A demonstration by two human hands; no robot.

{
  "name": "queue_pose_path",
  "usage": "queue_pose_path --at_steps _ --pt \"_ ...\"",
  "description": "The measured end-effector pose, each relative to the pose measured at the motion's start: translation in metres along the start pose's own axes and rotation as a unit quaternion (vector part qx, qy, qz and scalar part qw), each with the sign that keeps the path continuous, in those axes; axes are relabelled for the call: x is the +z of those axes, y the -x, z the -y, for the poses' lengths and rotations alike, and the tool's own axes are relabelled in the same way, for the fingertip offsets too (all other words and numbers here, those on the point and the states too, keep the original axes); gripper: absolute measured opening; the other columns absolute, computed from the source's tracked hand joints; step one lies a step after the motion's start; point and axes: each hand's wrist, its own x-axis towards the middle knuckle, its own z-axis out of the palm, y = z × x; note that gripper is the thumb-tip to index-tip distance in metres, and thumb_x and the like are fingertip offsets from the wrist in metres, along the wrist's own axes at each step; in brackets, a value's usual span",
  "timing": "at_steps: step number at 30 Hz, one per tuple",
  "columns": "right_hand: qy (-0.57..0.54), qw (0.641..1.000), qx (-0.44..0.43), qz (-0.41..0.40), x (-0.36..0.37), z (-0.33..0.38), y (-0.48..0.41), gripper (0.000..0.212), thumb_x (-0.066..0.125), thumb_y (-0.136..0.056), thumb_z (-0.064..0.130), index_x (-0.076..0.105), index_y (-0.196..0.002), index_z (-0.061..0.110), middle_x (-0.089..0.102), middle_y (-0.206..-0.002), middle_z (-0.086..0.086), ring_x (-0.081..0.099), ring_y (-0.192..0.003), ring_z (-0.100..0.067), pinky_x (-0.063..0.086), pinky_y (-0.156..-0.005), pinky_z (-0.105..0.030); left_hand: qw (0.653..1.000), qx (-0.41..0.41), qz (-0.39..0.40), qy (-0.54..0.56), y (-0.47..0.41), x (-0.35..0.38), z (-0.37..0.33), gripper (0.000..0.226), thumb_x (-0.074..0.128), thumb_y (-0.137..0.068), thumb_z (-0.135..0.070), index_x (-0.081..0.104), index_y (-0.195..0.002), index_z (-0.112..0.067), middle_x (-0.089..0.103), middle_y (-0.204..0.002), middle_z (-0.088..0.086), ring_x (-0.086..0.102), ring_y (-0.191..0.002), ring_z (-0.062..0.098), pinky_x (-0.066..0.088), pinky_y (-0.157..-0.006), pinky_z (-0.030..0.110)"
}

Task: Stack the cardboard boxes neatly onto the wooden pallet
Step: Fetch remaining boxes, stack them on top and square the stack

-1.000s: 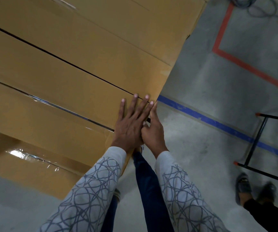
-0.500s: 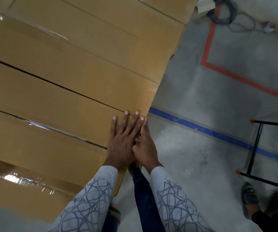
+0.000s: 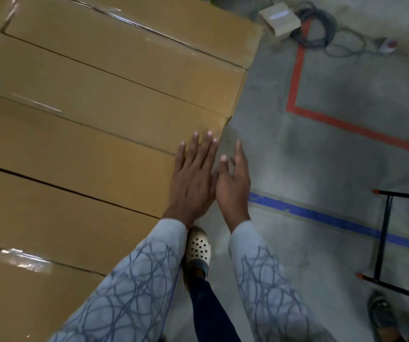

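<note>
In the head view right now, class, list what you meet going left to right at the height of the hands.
cardboard boxes → left hand → right hand → blue floor tape → black metal frame

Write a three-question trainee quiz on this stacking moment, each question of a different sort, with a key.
1. True or false: the right hand lies flat on top of the cardboard boxes.
2. Multiple choice: the floor tape running just past the right hand is A) blue B) green C) yellow.
3. Fill in: the left hand rests open, palm down, near the boxes' ______ edge, as the person sees it.

Key
1. False: it hangs beside the stack, over the bare floor, fingers loose.
2. A. The red tape lies farther off.
3. Right.
</note>
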Motion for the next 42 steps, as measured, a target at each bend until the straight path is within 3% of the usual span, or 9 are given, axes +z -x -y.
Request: queue_pose_path --at_steps 6,13,20,26,37,42 --pt "0.009 0.999 0.01 0.041 0.024 0.02 -0.086 0.061 0.047 -0.11 0.027 0.021 -0.165 0.028 0.03 -0.168 0.0 0.031 -0.153 -0.015 0.026 -0.126 -0.04 0.994 0.003 0.077 -0.081 -0.063 0.026 0.019 0.078 0.047 -0.099 -0.045 0.019 -0.164 -0.011 0.008 -0.172 0.008 0.005 -0.159 0.031 0.007 -0.126 0.057" --pt "0.029 0.996 0.052 0.067 0.033 0.023 -0.097 0.058 0.036 -0.112 0.027 0.014 -0.165 0.037 0.039 -0.164 0.001 0.046 -0.144 -0.021 0.033 -0.115 -0.03 0.989 0.019 0.099 -0.11 -0.075 0.021 0.026 0.093 0.04 -0.088 -0.063 0.014 -0.165 -0.017 0.004 -0.173 0.003 0.01 -0.159 0.028 0.016 -0.122 0.054" --pt "0.016 0.995 0.069 0.065 0.032 0.026 -0.097 0.057 0.037 -0.112 0.03 0.015 -0.163 0.042 0.049 -0.158 0.002 0.054 -0.135 -0.018 0.033 -0.1 -0.02 0.991 0.048 0.076 -0.099 -0.079 0.027 0.031 0.094 0.048 -0.091 -0.063 0.017 -0.164 -0.013 0.006 -0.173 0.007 -0.001 -0.159 0.033 0.009 -0.124 0.06" --pt "0.011 0.996 0.07 0.058 0.032 0.024 -0.1 0.055 0.038 -0.111 0.026 0.022 -0.161 0.043 0.05 -0.157 0.007 0.054 -0.136 -0.015 0.035 -0.107 -0.022 0.992 0.046 0.076 -0.095 -0.079 0.027 0.031 0.098 0.051 -0.089 -0.064 0.017 -0.164 -0.013 0.007 -0.173 0.007 0.0 -0.159 0.032 0.011 -0.124 0.06" --pt "-0.014 0.995 0.088 0.047 0.032 0.028 -0.102 0.053 0.043 -0.11 0.022 0.034 -0.158 0.04 0.05 -0.155 0.009 0.052 -0.137 -0.011 0.034 -0.105 -0.017 0.992 0.048 0.073 -0.096 -0.081 0.029 0.033 0.101 0.055 -0.087 -0.063 0.015 -0.165 -0.013 0.006 -0.173 0.007 0.0 -0.159 0.033 0.01 -0.124 0.06" --pt "-0.015 0.994 0.097 0.049 0.031 0.029 -0.104 0.051 0.043 -0.11 0.025 0.035 -0.158 0.042 0.054 -0.153 0.007 0.052 -0.138 -0.015 0.038 -0.114 -0.027 0.992 0.049 0.066 -0.095 -0.081 0.031 0.033 0.1 0.06 -0.085 -0.058 0.017 -0.165 -0.014 0.008 -0.173 0.007 0.003 -0.159 0.033 0.011 -0.124 0.06"
